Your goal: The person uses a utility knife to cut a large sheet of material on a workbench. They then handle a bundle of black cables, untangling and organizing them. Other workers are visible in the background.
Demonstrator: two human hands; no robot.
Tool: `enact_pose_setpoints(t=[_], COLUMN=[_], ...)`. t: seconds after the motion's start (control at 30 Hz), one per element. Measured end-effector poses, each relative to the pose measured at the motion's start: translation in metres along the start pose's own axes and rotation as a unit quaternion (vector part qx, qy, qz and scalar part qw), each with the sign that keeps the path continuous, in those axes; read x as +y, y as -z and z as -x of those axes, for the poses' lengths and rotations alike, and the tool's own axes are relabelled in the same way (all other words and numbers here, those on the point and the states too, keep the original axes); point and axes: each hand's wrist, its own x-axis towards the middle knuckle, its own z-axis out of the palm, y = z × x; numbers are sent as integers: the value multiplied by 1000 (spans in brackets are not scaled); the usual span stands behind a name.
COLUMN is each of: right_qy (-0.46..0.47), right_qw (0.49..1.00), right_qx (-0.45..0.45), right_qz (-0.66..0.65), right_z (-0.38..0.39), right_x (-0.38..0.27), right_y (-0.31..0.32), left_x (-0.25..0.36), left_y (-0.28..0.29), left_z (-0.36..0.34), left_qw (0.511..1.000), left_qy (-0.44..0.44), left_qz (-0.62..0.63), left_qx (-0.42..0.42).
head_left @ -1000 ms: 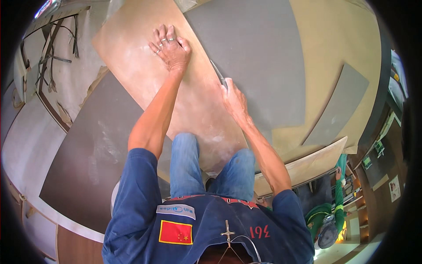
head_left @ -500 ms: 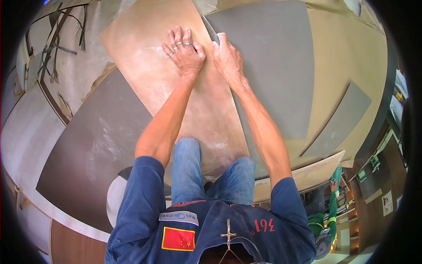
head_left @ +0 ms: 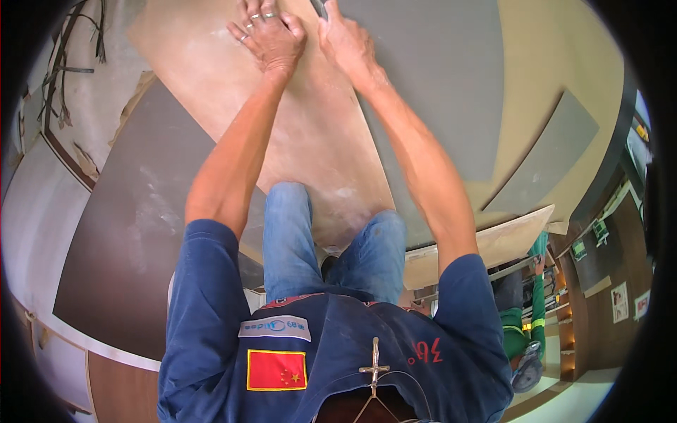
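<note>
A long tan board (head_left: 317, 148) lies under my arms, its pale surface dusty, with my knees against its near part. My left hand (head_left: 269, 41) rests flat on the board near the top of the view, fingers spread. Beside it, at the board's right edge, my right hand (head_left: 347, 48) is closed round a thin-bladed tool (head_left: 319, 8). Most of this tool is hidden by the fingers and cut off by the top of the picture. Past the board's right edge lies a large grey sheet (head_left: 437, 92).
On the left is another dark grey sheet (head_left: 134, 225). A smaller grey piece (head_left: 546, 158) lies at the right on brown paper (head_left: 557, 49). Black straps (head_left: 67, 69) hang at the upper left. Another person in green sleeves (head_left: 536, 310) is at the lower right.
The whole view has shifted, so hands, board and knees sit higher in the picture. The tool's blade, visible before, is now mostly out of the frame. Both hands keep their grip and pose.
</note>
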Motion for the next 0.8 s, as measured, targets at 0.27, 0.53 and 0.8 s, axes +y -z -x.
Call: enact_pose_setpoints(t=[0.27,0.53,0.8], right_qy=[-73,-131,-164], right_qw=[995,990,978], right_qx=[-64,-50,-127], right_qz=[-14,2,-10], right_z=[195,388,482], right_x=[87,188,244], right_y=[-19,-58,-51], left_x=[2,-8,-14], left_y=[1,-3,-19], left_z=[7,6,10], left_qw=[1000,999,994], left_qy=[11,16,-5], left_qz=[-23,-19,-101], left_qx=[-18,-35,-38])
